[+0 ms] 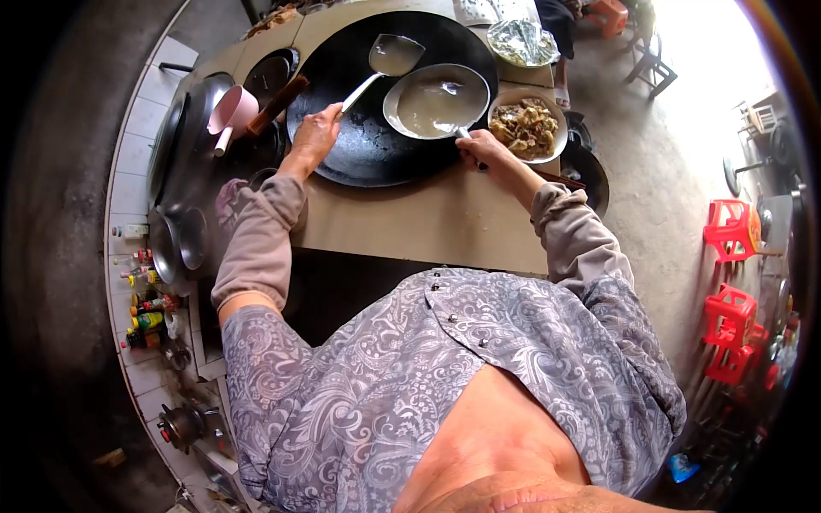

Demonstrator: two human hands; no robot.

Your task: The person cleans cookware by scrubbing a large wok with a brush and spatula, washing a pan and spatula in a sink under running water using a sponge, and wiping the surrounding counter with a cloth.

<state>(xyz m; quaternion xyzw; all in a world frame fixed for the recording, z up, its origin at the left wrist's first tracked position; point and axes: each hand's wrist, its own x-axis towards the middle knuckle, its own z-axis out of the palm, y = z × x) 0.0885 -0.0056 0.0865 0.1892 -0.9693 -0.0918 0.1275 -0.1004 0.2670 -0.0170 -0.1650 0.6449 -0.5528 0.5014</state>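
My left hand (315, 137) is closed around the handle of a metal wok spatula (396, 56), whose blade is over the far part of a large black wok (351, 154). In my right hand (492, 152) is the handle of a wide metal scoop (437, 101) with cloudy liquid in it. The scoop is over the right side of the wok, below and right of the spatula blade; whether it touches the wok I cannot tell. Close beside my right hand stands a bowl of cooked food (526, 128).
A plastic-covered bowl (522, 43) stands farther back. At left are a pink dipper (233, 111), a brown wooden piece (278, 104), pans and several bottles (147, 321). Red stools (729, 231) are on the floor at right. Part of another person (560, 26) shows behind the counter.
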